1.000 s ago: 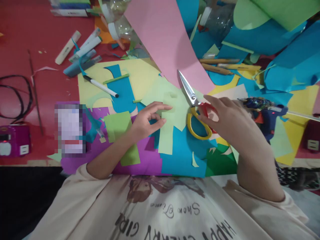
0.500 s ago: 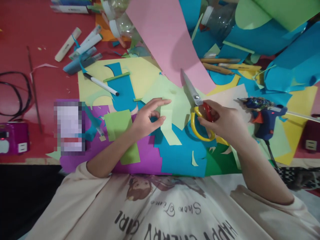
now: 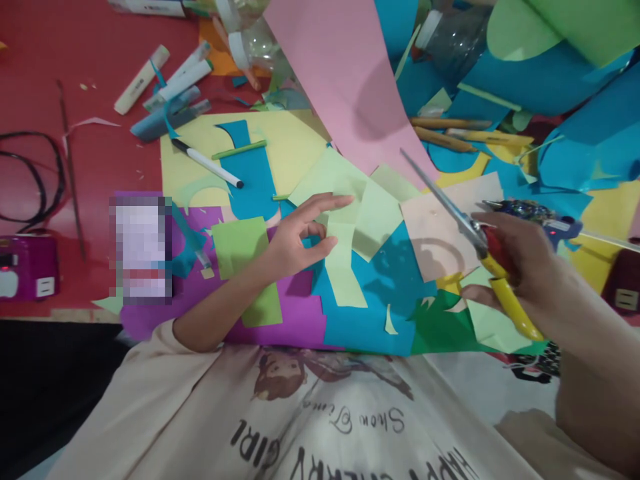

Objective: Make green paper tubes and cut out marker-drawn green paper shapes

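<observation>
My left hand [image 3: 305,233] is curled at the left edge of a narrow pale green paper strip [image 3: 340,248]. Its index finger lies over the strip's upper part and its thumb touches the side lower down. The strip is creased, and its lower end slants right over blue paper [image 3: 385,293]. My right hand [image 3: 525,267] grips scissors [image 3: 475,233] with red and yellow handles. Their blades look closed and point up and left, above a pale pink paper piece [image 3: 430,250]. A larger pale green sheet [image 3: 377,217] lies just right of the strip.
A glue gun [image 3: 555,230] lies beyond my right hand. Behind are a long pink sheet [image 3: 350,73], brown pencils [image 3: 450,125] and a clear bottle [image 3: 455,40]. Markers [image 3: 143,80], a black-and-white pen [image 3: 207,163] and a blurred phone-like block [image 3: 144,250] are at left.
My right hand has moved right and toward me with the scissors, away from the strip. The scissors have turned edge-on. My left hand stays nearly in place at the strip.
</observation>
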`<state>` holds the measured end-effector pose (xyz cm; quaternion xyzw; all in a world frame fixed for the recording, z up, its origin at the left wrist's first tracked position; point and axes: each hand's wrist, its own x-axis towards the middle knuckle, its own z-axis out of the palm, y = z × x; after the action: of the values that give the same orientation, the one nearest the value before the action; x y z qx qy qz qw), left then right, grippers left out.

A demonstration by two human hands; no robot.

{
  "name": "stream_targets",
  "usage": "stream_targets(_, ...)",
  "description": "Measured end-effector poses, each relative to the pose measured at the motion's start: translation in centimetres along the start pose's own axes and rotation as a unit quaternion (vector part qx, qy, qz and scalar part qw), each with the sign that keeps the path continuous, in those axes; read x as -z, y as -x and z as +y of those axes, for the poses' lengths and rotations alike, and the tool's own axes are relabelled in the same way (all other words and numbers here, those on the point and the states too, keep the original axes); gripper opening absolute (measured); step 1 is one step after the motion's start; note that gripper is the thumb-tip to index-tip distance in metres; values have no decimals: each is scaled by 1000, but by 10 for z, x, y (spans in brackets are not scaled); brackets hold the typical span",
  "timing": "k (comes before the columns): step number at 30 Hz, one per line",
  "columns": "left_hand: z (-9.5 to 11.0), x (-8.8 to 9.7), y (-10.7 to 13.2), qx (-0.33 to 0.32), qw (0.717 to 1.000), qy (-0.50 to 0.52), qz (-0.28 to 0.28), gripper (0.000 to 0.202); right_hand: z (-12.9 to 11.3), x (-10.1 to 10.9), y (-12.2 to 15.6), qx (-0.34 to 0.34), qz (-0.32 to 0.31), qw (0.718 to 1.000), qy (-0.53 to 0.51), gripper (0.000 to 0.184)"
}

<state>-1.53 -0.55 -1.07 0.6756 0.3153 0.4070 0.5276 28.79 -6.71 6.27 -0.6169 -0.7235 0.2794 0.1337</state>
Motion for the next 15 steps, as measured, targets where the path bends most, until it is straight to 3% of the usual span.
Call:
stream_targets(3, 0, 0, 0, -7, 1000, 3, -1, 44, 0, 8, 1, 107, -46, 983, 140, 59)
stream_targets(7, -2, 0, 1, -9, 1000, 10, -15, 49, 1, 11, -4, 172, -38, 962, 207, 50)
stream_targets(15, 4, -2, 3, 5, 999, 17, -48, 52, 8, 5, -12, 192, -81, 958, 198, 59)
